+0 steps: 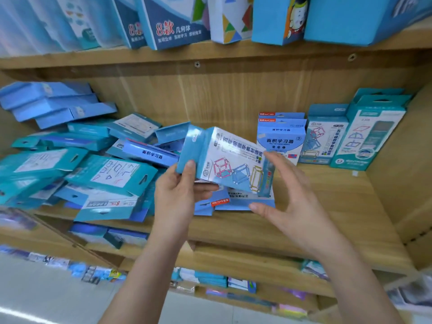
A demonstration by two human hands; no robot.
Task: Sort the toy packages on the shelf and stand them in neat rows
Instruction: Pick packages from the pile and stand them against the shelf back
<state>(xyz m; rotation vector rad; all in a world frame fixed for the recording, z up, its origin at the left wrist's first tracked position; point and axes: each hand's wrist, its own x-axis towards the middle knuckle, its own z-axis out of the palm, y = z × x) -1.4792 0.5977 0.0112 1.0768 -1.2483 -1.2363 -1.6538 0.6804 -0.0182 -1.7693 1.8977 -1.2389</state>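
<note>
Left grip (177, 192) is clasped on a white-and-blue package (230, 157), with the thumb pressed on its blue hanger end and the fingers curled underneath. From my feed the package hangs tilted in the air above the wooden shelf (327, 206), its printed face toward me and its pink, blue and yellow frame drawings showing. Right grip (294, 197) is released, the fingers spread and nearly straight. Its fingertips sit at the far end of the package, though I cannot say for sure that they touch it. The thumb reaches toward a flat package (243, 203) lying on the shelf just under the held one. To the left, a loose heap (93, 164) of teal and blue packages lies overlapping at all angles and covers that half of the shelf. To the right, a short row (327, 136) stands upright against the back panel: two small blue packages one behind the other, then a taller one with frame drawings, then the tallest teal ones by the side wall. Bare board lies between my hands and that row. Large blue boxes (177, 22) stand on the board above. The lower shelf (233, 265) holds more stock, too blurred to read.
</note>
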